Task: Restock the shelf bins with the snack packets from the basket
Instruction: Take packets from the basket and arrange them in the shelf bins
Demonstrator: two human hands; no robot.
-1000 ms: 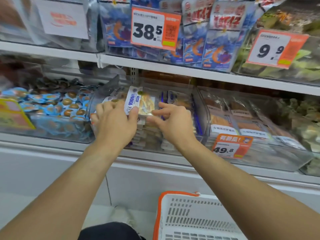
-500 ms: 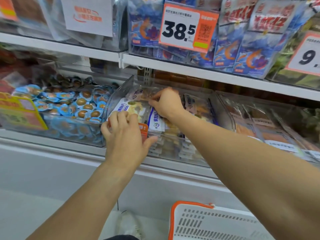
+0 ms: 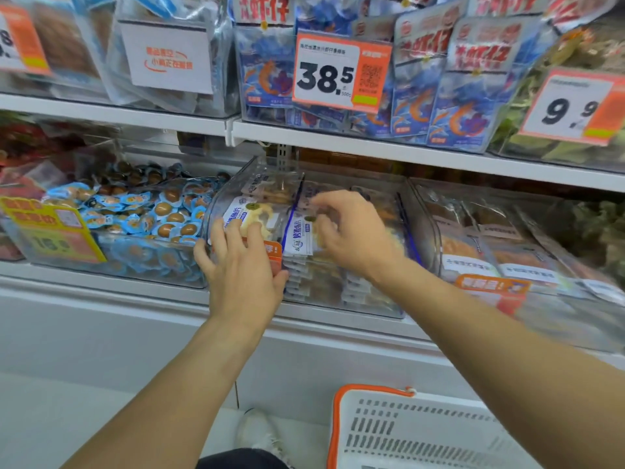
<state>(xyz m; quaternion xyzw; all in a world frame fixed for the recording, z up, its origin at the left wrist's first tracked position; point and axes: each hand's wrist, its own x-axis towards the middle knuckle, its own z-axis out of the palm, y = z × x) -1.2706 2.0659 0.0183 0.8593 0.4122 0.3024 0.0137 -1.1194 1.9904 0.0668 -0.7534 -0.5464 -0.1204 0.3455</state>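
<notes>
Head view: your left hand (image 3: 245, 275) rests spread fingers on the front snack packet (image 3: 252, 216) in the clear bin (image 3: 419, 228); your right hand (image 3: 351, 235), fingers loosely curled, touches the neighbouring packet (image 3: 299, 236); whether they pinch it is blurred.

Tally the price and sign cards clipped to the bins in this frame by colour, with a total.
Orange and white price cards: 4 (38.5, 9.9, one cut off at the top left edge, one blurred on the lower right bin)
Yellow card: 1
White card with orange writing: 1
Total: 6
</notes>
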